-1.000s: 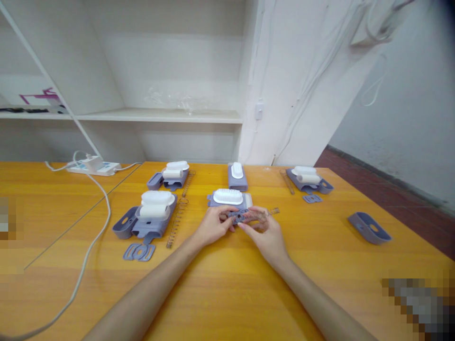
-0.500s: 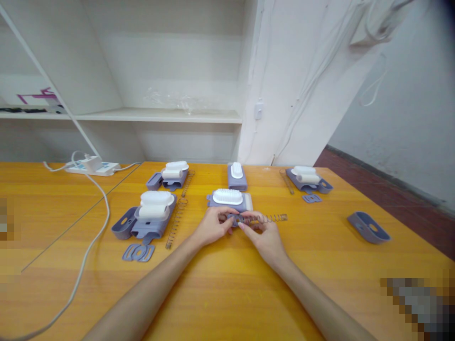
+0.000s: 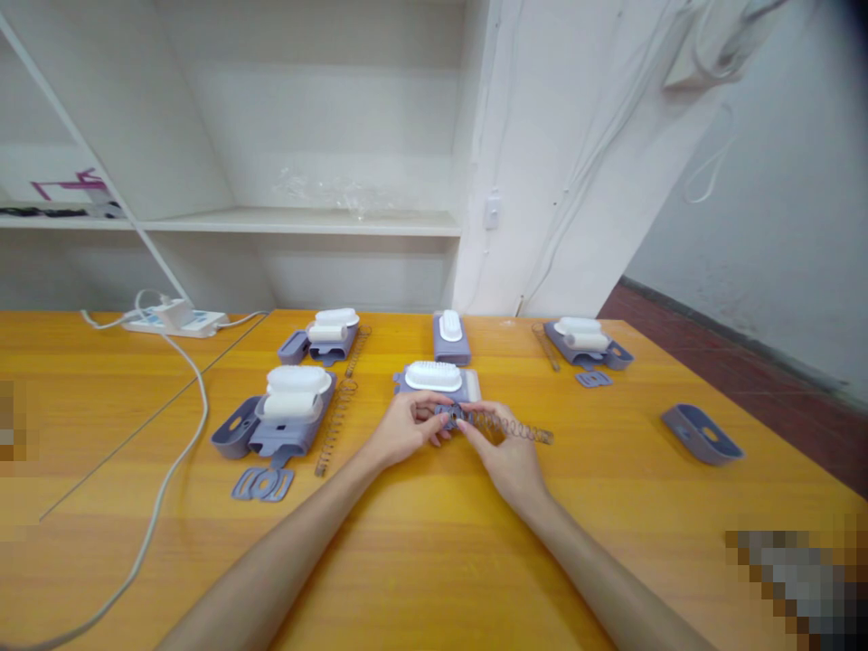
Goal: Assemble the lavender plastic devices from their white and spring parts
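In the head view, my left hand (image 3: 400,432) pinches a small grey-purple slotted plate (image 3: 448,415) between thumb and fingers. My right hand (image 3: 514,466) is closed at the plate's right side, round one end of a coil spring (image 3: 525,429). The spring's free end sticks out to the right, past my knuckles. Whether spring and plate are hooked together is too small to tell. Right behind my fingers lies a grey-purple case (image 3: 405,387) with a white bristled brush head (image 3: 434,375) on top.
On the left are two part sets with cases, white rolls (image 3: 291,406), end caps (image 3: 235,428) and springs (image 3: 335,429). Another set (image 3: 583,339) sits back right, a loose cap (image 3: 703,434) nearer. A second brush-topped case (image 3: 451,344) stands behind. A white cable (image 3: 177,461) crosses the left.
The plate has turned so that more of its face shows. The spring's free end has tipped slightly downward. Both hands stay in nearly the same place.
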The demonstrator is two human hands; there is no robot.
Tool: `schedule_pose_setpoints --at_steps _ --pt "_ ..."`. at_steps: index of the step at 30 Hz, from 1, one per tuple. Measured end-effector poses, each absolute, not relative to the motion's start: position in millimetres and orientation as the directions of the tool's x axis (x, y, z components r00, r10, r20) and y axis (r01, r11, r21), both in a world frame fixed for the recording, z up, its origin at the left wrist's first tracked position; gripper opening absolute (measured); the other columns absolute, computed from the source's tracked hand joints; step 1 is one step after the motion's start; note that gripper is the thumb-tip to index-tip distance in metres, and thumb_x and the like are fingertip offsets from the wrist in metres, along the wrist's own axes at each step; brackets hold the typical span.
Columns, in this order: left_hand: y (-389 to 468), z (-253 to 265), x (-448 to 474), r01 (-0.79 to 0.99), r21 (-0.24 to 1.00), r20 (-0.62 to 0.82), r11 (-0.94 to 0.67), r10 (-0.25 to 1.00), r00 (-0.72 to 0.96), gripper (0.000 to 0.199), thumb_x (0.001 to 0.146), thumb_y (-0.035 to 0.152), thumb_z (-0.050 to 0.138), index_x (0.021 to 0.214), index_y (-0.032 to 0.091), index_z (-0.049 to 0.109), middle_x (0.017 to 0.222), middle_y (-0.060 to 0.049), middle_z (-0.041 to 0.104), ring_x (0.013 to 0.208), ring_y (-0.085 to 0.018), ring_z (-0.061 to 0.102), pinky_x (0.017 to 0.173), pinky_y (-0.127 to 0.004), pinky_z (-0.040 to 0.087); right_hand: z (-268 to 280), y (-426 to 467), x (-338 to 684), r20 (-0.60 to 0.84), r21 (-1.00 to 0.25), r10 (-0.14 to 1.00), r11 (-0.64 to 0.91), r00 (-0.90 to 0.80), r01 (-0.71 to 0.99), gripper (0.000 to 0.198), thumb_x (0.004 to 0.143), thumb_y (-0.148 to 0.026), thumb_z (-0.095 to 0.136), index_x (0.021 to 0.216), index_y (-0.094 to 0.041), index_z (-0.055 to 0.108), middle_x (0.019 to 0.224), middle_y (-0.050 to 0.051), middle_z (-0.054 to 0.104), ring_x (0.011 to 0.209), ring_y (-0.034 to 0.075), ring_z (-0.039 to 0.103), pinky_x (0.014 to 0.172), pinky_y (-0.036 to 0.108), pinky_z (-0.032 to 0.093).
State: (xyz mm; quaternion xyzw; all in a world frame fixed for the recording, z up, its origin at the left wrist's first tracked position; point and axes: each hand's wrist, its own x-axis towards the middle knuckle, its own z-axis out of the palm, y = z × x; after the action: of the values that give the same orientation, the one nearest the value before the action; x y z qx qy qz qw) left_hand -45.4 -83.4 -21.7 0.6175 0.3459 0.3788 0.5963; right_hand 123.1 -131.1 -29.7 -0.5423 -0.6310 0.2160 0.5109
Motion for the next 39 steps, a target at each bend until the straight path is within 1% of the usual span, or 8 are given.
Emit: schedule_pose_setpoints --at_steps 10,18,25,31,33,35,37,39 --pt "-83.7 -18.1 -46.6 -0.015 0.998 0.058 -0.058 0.873 0.485 0.047 0.073 0.04 0.068 0.105 0.006 0.06 0.074 -0.012 0.069 0.059 -0.016 0.064 0.058 -0.028 0.052 -31.7 -129.6 123.3 0.407 -0.834 0.905 0.314 0.123 0.453 0.019 0.08 -0.033 0.062 0.095 -0.021 0.06 0.098 0.005 0.064 0.097 0.02 0.058 0.091 0.038 0.043" --pt "-82.9 -19.4 -45.3 -0.022 0.999 0.045 -0.039 0.885 0.464 0.048 0.071 0.041 0.07 0.103 0.007 0.061 0.073 -0.011 0.069 0.063 -0.018 0.066 0.059 -0.028 0.053 -32.1 -131.0 123.0 0.404 -0.833 0.907 0.311 0.117 0.458 0.02 0.079 -0.034 0.062 0.095 -0.021 0.06 0.098 0.005 0.064 0.097 0.02 0.058 0.091 0.037 0.043" --pt "-80.2 -22.0 -45.4 -0.057 0.998 0.048 -0.025 0.884 0.465 0.048 0.069 0.039 0.072 0.103 0.007 0.061 0.078 -0.012 0.07 0.068 -0.019 0.067 0.064 -0.029 0.053 -31.2 -130.8 122.1 0.388 -0.853 0.914 0.308 0.118 0.421 0.019 0.08 -0.034 0.061 0.095 -0.022 0.059 0.098 0.004 0.065 0.097 0.02 0.059 0.091 0.037 0.043" --pt "-79.9 -21.9 -44.2 -0.056 0.998 0.039 -0.016 0.893 0.449 0.047 0.067 0.037 0.074 0.101 0.007 0.062 0.076 -0.01 0.07 0.067 -0.018 0.066 0.063 -0.027 0.052 -30.7 -131.0 121.3 0.381 -0.858 0.919 0.309 0.104 0.41 0.018 0.081 -0.033 0.06 0.095 -0.022 0.059 0.098 0.004 0.065 0.097 0.02 0.058 0.091 0.038 0.043" --pt "-79.7 -22.1 -44.0 -0.051 0.999 0.037 -0.016 0.896 0.442 0.046 0.067 0.037 0.074 0.099 0.007 0.062 0.073 -0.009 0.069 0.064 -0.016 0.066 0.062 -0.026 0.052 -29.9 -131.5 121.4 0.385 -0.846 0.918 0.308 0.097 0.436 0.019 0.079 -0.033 0.061 0.095 -0.022 0.059 0.098 0.004 0.064 0.097 0.021 0.058 0.09 0.039 0.043" --pt "-79.4 -22.9 -44.2 -0.038 0.999 0.041 -0.027 0.899 0.436 0.043 0.067 0.035 0.073 0.097 0.007 0.062 0.071 -0.008 0.069 0.061 -0.015 0.065 0.061 -0.026 0.051 -28.2 -132.1 121.6 0.395 -0.812 0.914 0.302 0.091 0.499 0.022 0.076 -0.033 0.065 0.095 -0.022 0.061 0.098 0.005 0.064 0.096 0.022 0.057 0.089 0.041 0.044" --pt "-79.1 -23.6 -44.7 -0.023 0.999 0.049 -0.044 0.9 0.433 0.04 0.066 0.034 0.073 0.096 0.008 0.063 0.071 -0.008 0.069 0.059 -0.015 0.064 0.06 -0.026 0.051 -25.9 -132.6 121.6 0.43 -0.752 0.901 0.324 0.055 0.574 0.029 0.072 -0.033 0.069 0.099 -0.023 0.062 0.099 0.005 0.063 0.097 0.024 0.056 0.088 0.043 0.044" --pt "-79.3 -23.2 -45.1 -0.018 0.999 0.051 -0.048 0.902 0.429 0.038 0.066 0.033 0.073 0.094 0.009 0.063 0.072 -0.008 0.069 0.058 -0.015 0.063 0.06 -0.026 0.051 -23.6 -132.8 121.3 0.471 -0.691 0.882 0.36 0.011 0.627 0.033 0.071 -0.032 0.069 0.103 -0.025 0.063 0.098 0.005 0.063 0.097 0.025 0.055 0.087 0.043 0.044"
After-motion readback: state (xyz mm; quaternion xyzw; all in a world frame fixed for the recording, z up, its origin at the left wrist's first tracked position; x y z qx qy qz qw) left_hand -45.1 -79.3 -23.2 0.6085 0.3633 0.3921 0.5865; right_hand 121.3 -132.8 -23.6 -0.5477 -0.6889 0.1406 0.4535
